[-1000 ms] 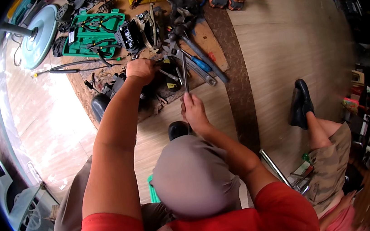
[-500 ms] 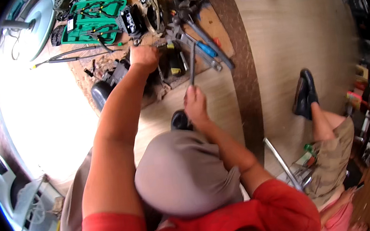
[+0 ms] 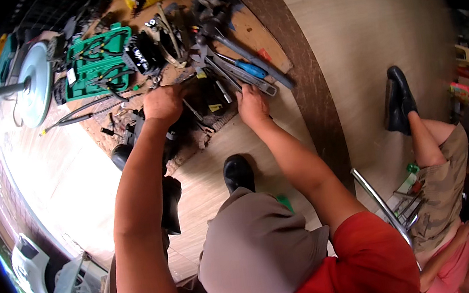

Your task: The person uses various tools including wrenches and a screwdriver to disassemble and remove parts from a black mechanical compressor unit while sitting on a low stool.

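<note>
Right hand (image 3: 253,105) has its fingers curled round the near end of a slim grey metal bar (image 3: 225,73); bar runs up-left from the grip over the brown cardboard sheet (image 3: 266,34), can't tell if its far end touches anything. Left hand (image 3: 162,104) is mostly closed, back of hand up, left of the bar among dark metal and plastic parts; fingers hidden, so can't tell what it has hold of. Between the hands: a short silver metal cylinder (image 3: 223,91) and a small yellow label (image 3: 215,108) on a black part. Right of the bar: a screwdriver with a blue handle (image 3: 251,68), then a long dark-handled tool (image 3: 253,53). Up-left of left hand: an open green plastic case (image 3: 79,90) with black-handled pliers in it. A black shoe (image 3: 239,173) on the floor below.
</note>
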`<state>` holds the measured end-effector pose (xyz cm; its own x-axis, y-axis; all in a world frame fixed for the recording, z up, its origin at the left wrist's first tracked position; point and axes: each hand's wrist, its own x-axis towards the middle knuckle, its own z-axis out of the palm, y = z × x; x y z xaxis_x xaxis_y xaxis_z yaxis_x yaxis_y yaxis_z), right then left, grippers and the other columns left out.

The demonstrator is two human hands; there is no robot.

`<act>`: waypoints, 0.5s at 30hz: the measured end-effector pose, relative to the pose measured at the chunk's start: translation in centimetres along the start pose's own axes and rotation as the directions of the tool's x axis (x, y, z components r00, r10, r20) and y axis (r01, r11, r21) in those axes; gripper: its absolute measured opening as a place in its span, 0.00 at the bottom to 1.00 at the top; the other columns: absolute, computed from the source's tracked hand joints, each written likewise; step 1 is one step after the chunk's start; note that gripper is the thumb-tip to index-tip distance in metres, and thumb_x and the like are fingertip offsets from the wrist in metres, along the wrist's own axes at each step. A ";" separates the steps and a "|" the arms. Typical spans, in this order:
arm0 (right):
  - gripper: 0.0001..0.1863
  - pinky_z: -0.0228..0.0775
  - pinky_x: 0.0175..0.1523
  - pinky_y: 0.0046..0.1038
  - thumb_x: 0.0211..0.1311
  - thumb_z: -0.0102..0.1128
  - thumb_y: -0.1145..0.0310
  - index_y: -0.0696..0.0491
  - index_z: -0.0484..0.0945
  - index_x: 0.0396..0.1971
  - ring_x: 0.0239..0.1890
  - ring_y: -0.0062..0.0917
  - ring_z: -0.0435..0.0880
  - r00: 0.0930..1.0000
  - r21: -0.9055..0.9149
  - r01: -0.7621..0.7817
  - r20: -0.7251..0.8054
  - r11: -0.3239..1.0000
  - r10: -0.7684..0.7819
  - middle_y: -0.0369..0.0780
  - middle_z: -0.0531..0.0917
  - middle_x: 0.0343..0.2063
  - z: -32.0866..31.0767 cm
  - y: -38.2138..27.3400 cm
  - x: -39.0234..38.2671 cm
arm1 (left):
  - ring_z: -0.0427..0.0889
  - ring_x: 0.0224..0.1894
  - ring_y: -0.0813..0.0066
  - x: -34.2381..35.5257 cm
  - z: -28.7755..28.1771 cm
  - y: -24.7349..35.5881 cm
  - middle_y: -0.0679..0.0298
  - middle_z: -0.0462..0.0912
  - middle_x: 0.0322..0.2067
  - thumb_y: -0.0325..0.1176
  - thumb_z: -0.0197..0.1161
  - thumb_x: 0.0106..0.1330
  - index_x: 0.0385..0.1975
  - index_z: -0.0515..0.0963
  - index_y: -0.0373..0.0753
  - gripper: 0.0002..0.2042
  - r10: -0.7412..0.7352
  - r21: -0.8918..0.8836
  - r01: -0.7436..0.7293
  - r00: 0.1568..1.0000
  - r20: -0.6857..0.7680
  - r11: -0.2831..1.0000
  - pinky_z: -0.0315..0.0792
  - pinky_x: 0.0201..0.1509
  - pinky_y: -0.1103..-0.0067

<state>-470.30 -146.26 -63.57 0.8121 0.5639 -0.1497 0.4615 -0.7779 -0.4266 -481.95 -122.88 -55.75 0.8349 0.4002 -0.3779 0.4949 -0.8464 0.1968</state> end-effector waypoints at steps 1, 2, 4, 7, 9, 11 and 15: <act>0.17 0.71 0.51 0.45 0.63 0.62 0.61 0.53 0.77 0.47 0.49 0.46 0.78 0.996 -0.081 -0.006 0.091 0.997 0.014 0.48 0.78 0.46 -0.3 -0.7 -0.1 | 0.85 0.34 0.52 -0.5 -0.3 0.3 0.55 0.86 0.31 0.49 0.54 0.70 0.34 0.82 0.46 0.15 -0.022 -0.009 0.022 1.000 -0.007 1.000 0.77 0.37 0.60; 0.18 0.68 0.54 0.46 0.60 0.64 0.61 0.54 0.77 0.47 0.48 0.45 0.76 0.998 -0.127 0.062 -0.022 0.990 -0.066 0.48 0.77 0.47 -1.0 -2.8 -0.3 | 0.85 0.35 0.53 -0.8 -0.5 0.0 0.56 0.86 0.31 0.49 0.54 0.70 0.35 0.82 0.47 0.15 -0.040 0.018 0.040 0.999 0.006 0.999 0.77 0.37 0.61; 0.19 0.67 0.53 0.46 0.57 0.65 0.64 0.55 0.77 0.47 0.47 0.45 0.75 0.973 0.002 0.229 0.011 0.973 -0.229 0.48 0.76 0.47 -1.9 -7.1 -1.2 | 0.85 0.34 0.53 -1.3 -0.4 -0.5 0.55 0.85 0.29 0.48 0.55 0.70 0.34 0.82 0.47 0.14 -0.044 0.023 0.045 0.999 -0.020 0.999 0.77 0.37 0.61; 0.17 0.73 0.49 0.45 0.57 0.57 0.73 0.58 0.75 0.47 0.43 0.47 0.79 0.916 0.324 0.369 0.032 0.871 -0.400 0.49 0.81 0.39 1.6 -10.9 -2.0 | 0.84 0.32 0.52 -1.0 -0.4 -0.6 0.55 0.84 0.27 0.47 0.57 0.69 0.31 0.80 0.45 0.14 -0.005 -0.039 0.002 0.996 -0.084 0.999 0.76 0.35 0.60; 0.15 0.74 0.46 0.47 0.60 0.55 0.72 0.58 0.75 0.47 0.40 0.51 0.81 0.918 0.356 0.225 0.233 0.907 -0.319 0.50 0.83 0.35 3.7 -11.5 -1.7 | 0.84 0.32 0.52 -0.5 -0.3 -0.2 0.56 0.84 0.26 0.48 0.57 0.69 0.30 0.80 0.45 0.14 -0.005 0.004 0.005 0.999 -0.050 1.000 0.76 0.35 0.60; 0.14 0.75 0.45 0.47 0.62 0.54 0.71 0.57 0.75 0.48 0.39 0.51 0.82 0.918 0.430 0.152 0.273 0.890 -0.288 0.52 0.84 0.34 4.1 -11.5 -1.3 | 0.84 0.37 0.50 -0.3 0.0 -1.8 0.51 0.84 0.33 0.45 0.58 0.69 0.40 0.80 0.44 0.12 0.029 -0.161 -0.057 0.985 -0.167 0.985 0.76 0.40 0.63; 0.13 0.75 0.39 0.47 0.65 0.55 0.70 0.58 0.77 0.47 0.34 0.52 0.83 0.921 0.645 -0.054 0.327 0.762 -0.212 0.54 0.83 0.29 1.3 -10.8 0.7 | 0.83 0.51 0.58 -0.5 -0.4 -5.5 0.47 0.84 0.46 0.37 0.55 0.74 0.55 0.75 0.34 0.17 -0.200 -0.697 -0.034 0.947 -0.251 0.716 0.72 0.56 0.74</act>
<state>-475.20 -137.12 -60.18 0.5335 0.7747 -0.3395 0.0771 -0.4443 -0.8926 -484.99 -118.29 -56.26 0.7525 0.6363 -0.1701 0.4944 -0.3750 0.7842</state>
